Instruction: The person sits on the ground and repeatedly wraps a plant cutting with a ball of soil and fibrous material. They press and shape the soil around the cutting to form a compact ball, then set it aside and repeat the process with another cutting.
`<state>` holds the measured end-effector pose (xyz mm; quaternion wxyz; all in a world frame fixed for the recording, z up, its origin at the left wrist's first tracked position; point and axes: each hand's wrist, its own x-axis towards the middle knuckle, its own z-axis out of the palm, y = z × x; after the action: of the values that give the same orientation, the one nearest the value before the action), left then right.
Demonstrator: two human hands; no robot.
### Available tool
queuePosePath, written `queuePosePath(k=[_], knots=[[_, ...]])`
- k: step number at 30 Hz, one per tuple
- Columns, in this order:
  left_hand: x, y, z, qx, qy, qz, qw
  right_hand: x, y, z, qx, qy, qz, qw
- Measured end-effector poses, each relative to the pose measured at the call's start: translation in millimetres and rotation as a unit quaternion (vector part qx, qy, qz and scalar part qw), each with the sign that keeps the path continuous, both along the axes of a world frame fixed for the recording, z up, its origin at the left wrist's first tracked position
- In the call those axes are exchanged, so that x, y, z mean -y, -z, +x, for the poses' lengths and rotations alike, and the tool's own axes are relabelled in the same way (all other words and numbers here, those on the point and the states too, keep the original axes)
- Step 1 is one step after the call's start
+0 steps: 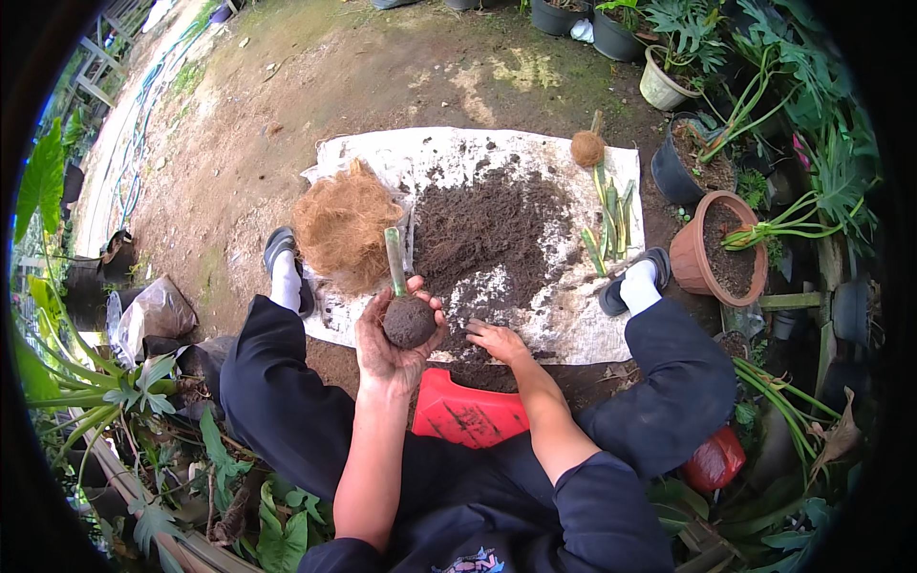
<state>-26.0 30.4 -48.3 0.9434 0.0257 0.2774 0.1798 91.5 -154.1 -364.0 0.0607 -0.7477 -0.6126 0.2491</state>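
Note:
My left hand cups a ball of dark soil, and a short green plant cutting stands up out of it. Fingers and palm are smeared with dirt. Lower edge of the loose dark soil heap: there my right hand rests palm down, fingers spread and touching the soil. The heap lies on a white woven sheet. Left of the heap is a bundle of brown coconut fibre. Several cut green leaf pieces lie at the sheet's right, below a fibre-wrapped ball with a stem.
A red plastic stool shows between my legs. Potted plants line the right, among them a terracotta-coloured pot and a black pot. A blue hose runs along the ground at upper left. A clear plastic bag sits left.

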Motion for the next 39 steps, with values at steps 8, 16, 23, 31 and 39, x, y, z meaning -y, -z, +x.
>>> queuePosePath(k=[8, 16, 23, 31, 39], knots=[[4.7, -3.1, 4.1, -0.007, -0.023, 0.064, 0.998, -50.5, -8.7, 10.3, -0.334, 0.589, 0.322, 0.662], [18.9, -12.9, 10.1, 0.058, -0.086, 0.24, 0.965, -70.0, -143.6, 19.0, -0.772, 0.466, 0.356, 0.243], [26.3, -2.8, 12.2, 0.003, -0.13, 0.333, 0.934, -88.4, -260.7, 6.9, -0.776, 0.441, 0.388, 0.229], [41.1, -9.9, 25.0, 0.07, -0.12, 0.318, 0.938, -94.1, -344.6, -18.6, -0.708, 0.422, 0.452, 0.341], [51.2, -3.3, 26.6, -0.111, -0.056, 0.651, 0.749, -72.3, -344.7, -47.8, -0.422, 0.44, 0.519, 0.598]])
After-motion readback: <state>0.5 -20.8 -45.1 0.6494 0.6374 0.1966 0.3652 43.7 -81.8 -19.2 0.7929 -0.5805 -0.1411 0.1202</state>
